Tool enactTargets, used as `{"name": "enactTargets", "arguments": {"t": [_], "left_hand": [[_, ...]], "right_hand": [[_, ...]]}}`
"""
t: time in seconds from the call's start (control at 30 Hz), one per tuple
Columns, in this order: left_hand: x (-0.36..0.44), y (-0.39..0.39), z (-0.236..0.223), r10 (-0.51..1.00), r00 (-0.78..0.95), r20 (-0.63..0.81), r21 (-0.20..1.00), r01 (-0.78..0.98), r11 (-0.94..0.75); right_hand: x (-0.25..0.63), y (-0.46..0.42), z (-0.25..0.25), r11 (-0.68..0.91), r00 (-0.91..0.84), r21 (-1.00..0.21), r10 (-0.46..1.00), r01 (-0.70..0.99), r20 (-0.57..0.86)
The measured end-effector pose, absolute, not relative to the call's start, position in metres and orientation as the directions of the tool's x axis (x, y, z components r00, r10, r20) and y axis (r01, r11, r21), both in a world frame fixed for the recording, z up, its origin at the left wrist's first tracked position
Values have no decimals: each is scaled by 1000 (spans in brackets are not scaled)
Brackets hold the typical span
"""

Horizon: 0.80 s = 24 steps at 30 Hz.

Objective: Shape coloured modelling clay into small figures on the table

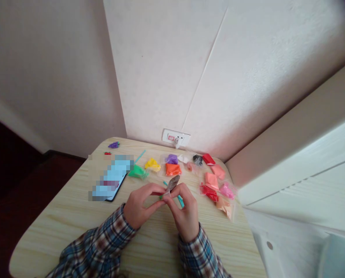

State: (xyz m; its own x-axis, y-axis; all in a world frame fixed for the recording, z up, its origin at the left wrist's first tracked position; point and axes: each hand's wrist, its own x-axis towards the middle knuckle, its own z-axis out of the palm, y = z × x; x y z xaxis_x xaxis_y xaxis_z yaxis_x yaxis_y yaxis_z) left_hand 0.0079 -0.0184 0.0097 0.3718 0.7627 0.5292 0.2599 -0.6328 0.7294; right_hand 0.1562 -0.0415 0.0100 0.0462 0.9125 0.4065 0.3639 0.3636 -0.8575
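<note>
A small clear packet of brownish-grey clay [174, 182] is held up above the table between both hands. My left hand [140, 204] pinches the packet's near end from the left. My right hand [187, 212] grips the same end from the other side, thumb and fingertips pressed together. A bit of green [161, 197] shows by my left fingertips; I cannot tell what it is. Behind my right fingers, partly hidden, lies a teal stick-like tool [180, 200] on the table.
Packets of coloured clay lie across the back and right, including green [138, 172], yellow [152, 165], orange [173, 169] and red [209, 192]. A phone [114, 179] lies at the left, near a purple grape-like figure [113, 145]. A wall socket [176, 137] holds a plug.
</note>
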Motion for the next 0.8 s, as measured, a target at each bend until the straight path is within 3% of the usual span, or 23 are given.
{"name": "enactTargets", "arguments": {"t": [0.2,0.4,0.5,0.8], "left_hand": [[9,-17,12,808,337,484,775,263,-574],[7,-17,16,756,233,611,629,438,-643],[4,-14,19,765,171,620,623,485,-613],[8,-15,9,711,492,503,738,184,-649]], "right_hand": [[153,-42,9,342,29,-855,923,390,383],[149,-43,17,354,-16,-840,924,412,381],[152,-41,21,341,-5,-833,926,437,377],[167,-38,20,328,-71,-882,944,337,324]]}}
